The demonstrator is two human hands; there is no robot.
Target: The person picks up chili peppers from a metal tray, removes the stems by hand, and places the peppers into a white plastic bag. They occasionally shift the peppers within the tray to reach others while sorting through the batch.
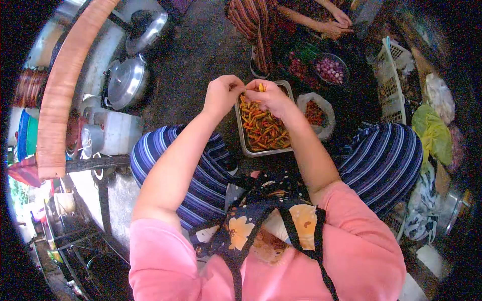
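Note:
My left hand point(223, 96) and my right hand point(271, 99) meet over the far edge of a rectangular metal tray point(266, 152) full of small orange, red and green chili peppers point(265, 131). A yellowish chili pepper point(261, 88) sticks up between the fingers of my right hand, which are closed around it. Thumb and fingertips of my left hand are pinched together close to the right fingertips; whatever is in that pinch is too small to make out. Just right of the tray stands a pale plastic bag point(326, 118) with reddish pieces point(315, 111) inside.
Across from me, another person's hands point(336, 29) are near a bowl of small purple shallots point(330, 70). A white plastic crate point(394, 80) and a yellow-green bag point(431, 131) lie at right. Lidded metal pots point(126, 83) and a curved wooden edge point(65, 95) are at left.

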